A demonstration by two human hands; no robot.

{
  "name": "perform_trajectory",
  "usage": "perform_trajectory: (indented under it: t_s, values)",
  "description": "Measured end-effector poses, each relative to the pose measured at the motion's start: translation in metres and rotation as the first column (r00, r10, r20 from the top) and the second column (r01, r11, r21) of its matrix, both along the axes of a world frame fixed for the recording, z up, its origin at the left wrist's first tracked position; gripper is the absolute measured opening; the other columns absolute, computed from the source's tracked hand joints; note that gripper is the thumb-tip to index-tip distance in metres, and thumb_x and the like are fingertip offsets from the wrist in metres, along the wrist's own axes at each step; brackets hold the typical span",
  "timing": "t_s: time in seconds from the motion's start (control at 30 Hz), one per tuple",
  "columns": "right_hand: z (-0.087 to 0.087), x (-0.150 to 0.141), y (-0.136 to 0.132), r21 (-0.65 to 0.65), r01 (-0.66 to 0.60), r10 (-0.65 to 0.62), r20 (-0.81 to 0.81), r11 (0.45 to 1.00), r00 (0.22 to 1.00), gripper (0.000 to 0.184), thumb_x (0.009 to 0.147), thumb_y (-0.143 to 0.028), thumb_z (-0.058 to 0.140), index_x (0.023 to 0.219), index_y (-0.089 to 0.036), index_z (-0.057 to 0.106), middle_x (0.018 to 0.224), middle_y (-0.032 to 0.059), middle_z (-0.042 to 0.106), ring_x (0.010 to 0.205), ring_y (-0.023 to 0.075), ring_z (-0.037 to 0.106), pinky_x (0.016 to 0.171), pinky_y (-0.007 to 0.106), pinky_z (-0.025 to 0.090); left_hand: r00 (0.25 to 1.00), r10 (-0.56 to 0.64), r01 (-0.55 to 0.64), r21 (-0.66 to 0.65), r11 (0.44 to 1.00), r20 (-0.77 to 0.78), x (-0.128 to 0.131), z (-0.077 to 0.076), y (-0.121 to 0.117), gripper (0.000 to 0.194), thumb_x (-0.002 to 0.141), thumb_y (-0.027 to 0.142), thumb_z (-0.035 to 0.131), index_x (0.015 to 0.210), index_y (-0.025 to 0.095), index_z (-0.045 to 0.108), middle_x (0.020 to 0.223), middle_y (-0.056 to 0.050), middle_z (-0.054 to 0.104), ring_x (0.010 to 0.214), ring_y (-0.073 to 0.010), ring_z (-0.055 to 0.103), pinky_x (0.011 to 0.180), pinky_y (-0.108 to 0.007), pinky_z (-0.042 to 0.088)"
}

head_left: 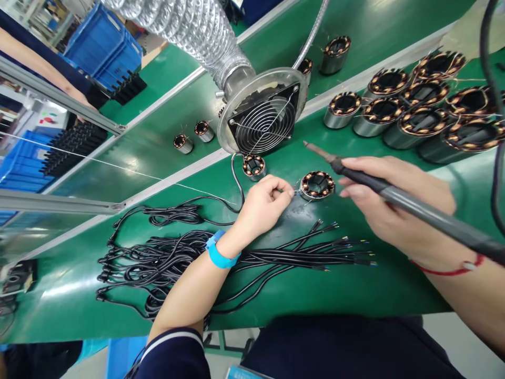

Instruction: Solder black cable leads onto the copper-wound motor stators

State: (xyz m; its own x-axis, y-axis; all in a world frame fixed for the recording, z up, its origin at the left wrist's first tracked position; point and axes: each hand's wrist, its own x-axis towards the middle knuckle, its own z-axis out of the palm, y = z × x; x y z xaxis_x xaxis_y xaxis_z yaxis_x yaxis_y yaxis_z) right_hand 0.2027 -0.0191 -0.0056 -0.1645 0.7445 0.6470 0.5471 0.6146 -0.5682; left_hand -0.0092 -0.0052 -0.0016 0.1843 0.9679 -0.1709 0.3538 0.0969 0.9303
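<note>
My right hand (394, 200) is closed around a soldering iron (379, 187), its tip raised to the upper left. To the left of it, a motor stator (317, 185) with copper windings sits on the green bench. My left hand (270, 202) pinches thin wire ends (299, 193) beside that stator; just which wires lie between the fingertips is hidden. A second stator (254, 167) stands behind my left hand, with a black cable running to it. Black cables (300, 256) with stripped coloured ends lie bundled under my left forearm.
A round fume extractor fan (266, 123) on a silver flexible duct (197, 34) hangs over the bench. Several stators (422, 121) are grouped at the back right. Two small stators (183, 143) stand beyond the rail. A co-worker's arm (43, 66) reaches in at the upper left, near blue crates (102, 47).
</note>
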Motion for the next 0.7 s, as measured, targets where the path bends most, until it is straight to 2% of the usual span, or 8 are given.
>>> perform_trajectory:
  t_s: [0.13,0.23,0.33,0.5,0.7]
  values:
    - [0.0021,0.0068,-0.0011,0.156,-0.048,0.051,-0.013,0.987,0.999,0.005,0.093,-0.024,0.065,0.097,-0.026,0.068,0.079,0.0042,0.071,0.066,0.0165,0.068,0.053,0.028,0.051,1.0,-0.015,0.016,0.062,0.998,-0.026,0.0001,-0.0005,0.0003,0.009,0.083,0.013,0.062,0.075,0.015,0.063,0.078,0.002,0.057,0.059,-0.0064,0.048,0.058,-0.022,0.039]
    - [0.0009,0.0089,0.0004,0.159,-0.192,0.203,-0.056,0.968,0.978,0.009,0.093,-0.022,0.061,0.087,-0.025,0.067,0.064,0.0015,0.064,0.058,0.0168,0.067,0.046,0.027,0.048,0.999,-0.034,0.037,0.085,0.996,-0.03,0.0003,0.0007,0.0002,0.01,0.083,0.011,0.061,0.074,0.014,0.063,0.079,0.001,0.057,0.061,-0.0065,0.048,0.059,-0.022,0.04]
    - [0.0017,0.0097,0.0018,0.139,-0.24,0.254,-0.096,0.961,0.962,0.012,0.091,-0.019,0.059,0.083,-0.026,0.066,0.057,-0.0007,0.059,0.053,0.0161,0.065,0.044,0.026,0.048,0.998,-0.038,0.041,0.086,0.995,-0.04,0.0007,0.0017,0.0001,0.01,0.083,0.011,0.061,0.074,0.015,0.063,0.078,0.001,0.057,0.061,-0.0064,0.048,0.059,-0.022,0.04]
    - [0.0047,0.0106,0.0009,0.062,-0.295,0.3,-0.095,0.953,0.949,0.013,0.086,-0.017,0.062,0.081,-0.028,0.067,0.055,-0.0022,0.06,0.053,0.0167,0.067,0.042,0.025,0.048,0.999,-0.028,0.031,0.084,0.996,-0.042,0.0011,0.0012,-0.0001,0.01,0.083,0.011,0.062,0.073,0.015,0.063,0.078,0.001,0.058,0.061,-0.0068,0.048,0.059,-0.022,0.04]
    - [0.0029,0.0104,0.0005,0.082,-0.3,0.306,-0.066,0.95,0.95,0.014,0.086,-0.015,0.06,0.084,-0.028,0.066,0.056,-0.0019,0.061,0.055,0.0174,0.068,0.043,0.026,0.049,1.0,-0.02,0.021,0.068,0.997,-0.018,0.0011,0.0006,0.0004,0.01,0.082,0.012,0.062,0.073,0.016,0.063,0.079,0.001,0.058,0.06,-0.0068,0.048,0.058,-0.022,0.04]
